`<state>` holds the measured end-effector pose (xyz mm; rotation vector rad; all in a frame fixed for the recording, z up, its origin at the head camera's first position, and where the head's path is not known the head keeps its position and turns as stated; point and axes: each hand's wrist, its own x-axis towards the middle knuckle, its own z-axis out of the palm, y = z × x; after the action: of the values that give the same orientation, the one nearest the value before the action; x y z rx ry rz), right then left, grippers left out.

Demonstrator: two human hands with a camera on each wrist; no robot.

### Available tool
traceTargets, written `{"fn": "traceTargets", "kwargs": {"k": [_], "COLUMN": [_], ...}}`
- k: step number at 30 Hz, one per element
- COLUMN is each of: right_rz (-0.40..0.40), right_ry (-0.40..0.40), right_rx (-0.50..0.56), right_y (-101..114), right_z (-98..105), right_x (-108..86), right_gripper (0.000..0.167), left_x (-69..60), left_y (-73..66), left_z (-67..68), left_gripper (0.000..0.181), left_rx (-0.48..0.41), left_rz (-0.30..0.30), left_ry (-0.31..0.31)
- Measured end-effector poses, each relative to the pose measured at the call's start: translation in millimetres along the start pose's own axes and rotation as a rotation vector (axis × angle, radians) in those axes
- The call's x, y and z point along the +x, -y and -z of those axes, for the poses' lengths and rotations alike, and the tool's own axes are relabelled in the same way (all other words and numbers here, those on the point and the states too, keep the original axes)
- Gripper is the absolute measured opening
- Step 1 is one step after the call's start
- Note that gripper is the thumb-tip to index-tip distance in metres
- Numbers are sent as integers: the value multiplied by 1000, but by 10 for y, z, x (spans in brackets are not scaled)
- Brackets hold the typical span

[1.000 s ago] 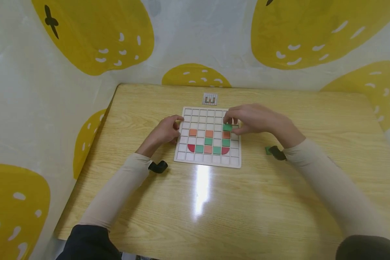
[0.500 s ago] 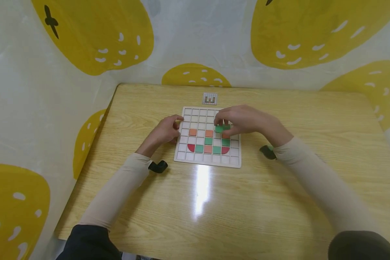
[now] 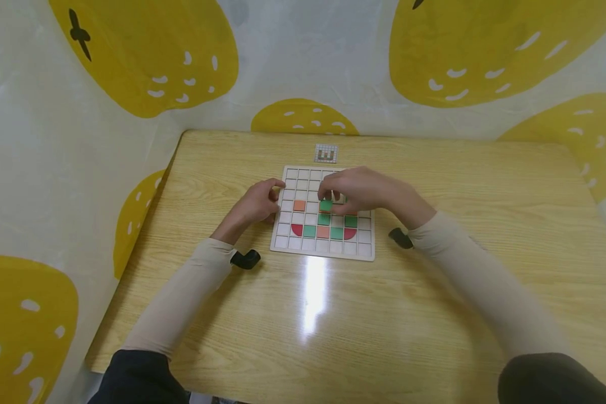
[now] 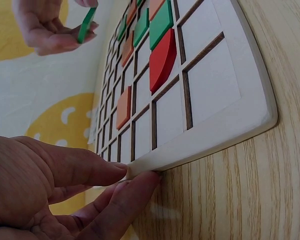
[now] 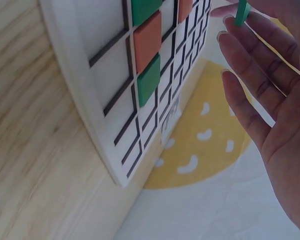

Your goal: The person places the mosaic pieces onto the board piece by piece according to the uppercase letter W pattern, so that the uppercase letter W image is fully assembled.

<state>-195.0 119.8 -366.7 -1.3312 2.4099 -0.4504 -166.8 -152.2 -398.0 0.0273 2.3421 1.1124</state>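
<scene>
My right hand (image 3: 361, 188) pinches a green square tile (image 3: 325, 205) between fingertips and thumb, above the middle of a white grid board (image 3: 323, 256). In the left wrist view this tile (image 4: 87, 25) is tilted on edge, apart from the board. At the board's left side, my left hand (image 3: 259, 201) pinches its edge, thumb (image 4: 90, 167) and index finger together at the rim. An orange tile (image 3: 299, 205) and a red rounded tile (image 3: 297, 230) sit in cells near that hand. More green and orange tiles lie in the grid; the right hand covers part of the upper right cells.
A small pattern card (image 3: 326, 153) lies behind the board on the wooden table (image 3: 222, 320). A white cloth with yellow shapes (image 3: 303, 56) hangs behind and at the left. Black curved pieces (image 3: 246, 259) stick out from both wrists.
My right hand has moved left across the board with the green tile, from the right columns to the middle. The left hand keeps its place at the board's edge.
</scene>
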Motion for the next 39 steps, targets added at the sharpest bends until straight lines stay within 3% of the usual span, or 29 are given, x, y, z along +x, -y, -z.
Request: {"fn": "traceTargets", "kwargs": {"k": [26,39], "right_rz": [33,61], "right_ry": [53,93], "right_rx": [-8,-116], "right_y": [159,240], "right_z": [-177,-256], "right_x": [336,516], "right_gripper": [26,24], "left_x": [4,3], "left_y": [5,-21], "left_z": [11,26], "left_gripper": [60,59], "left_rx": [10,37], "left_rz": [-6,-17], "left_ry": [14,12]}}
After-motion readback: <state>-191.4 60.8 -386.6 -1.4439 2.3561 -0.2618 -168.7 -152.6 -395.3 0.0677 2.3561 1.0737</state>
